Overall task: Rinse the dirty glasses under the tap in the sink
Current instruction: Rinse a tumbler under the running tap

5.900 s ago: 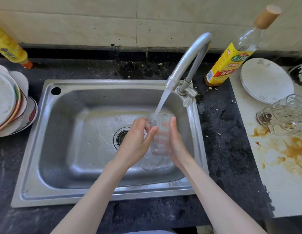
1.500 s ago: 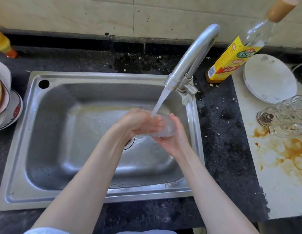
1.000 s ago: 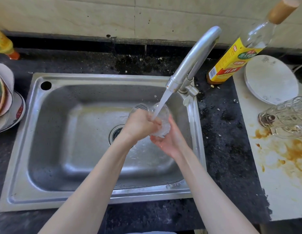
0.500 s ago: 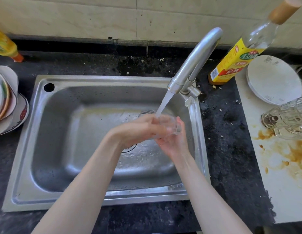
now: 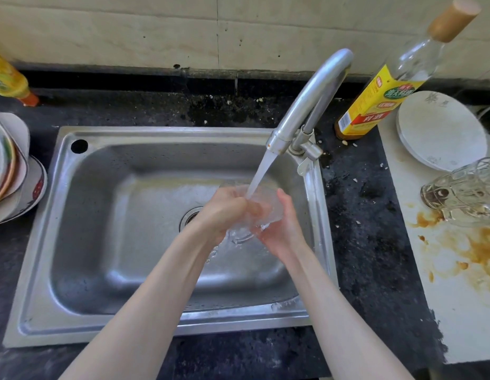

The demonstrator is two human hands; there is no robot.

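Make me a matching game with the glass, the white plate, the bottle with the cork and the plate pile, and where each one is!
Things:
1. glass
2. white plate
3. corked bottle
4. stacked plates

Places:
A. left of the sink
B. on the stained board
C. held under the tap
D. upright behind the tap

Pairs: 1-C, 2-B, 3-D, 4-A

Sink basin [image 5: 106, 242] left half open; tap [image 5: 309, 105] overhangs right.

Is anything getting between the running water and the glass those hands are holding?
Nothing visible does. The stream from the tap falls freely onto the glass, held over the sink between the left hand and the right hand.
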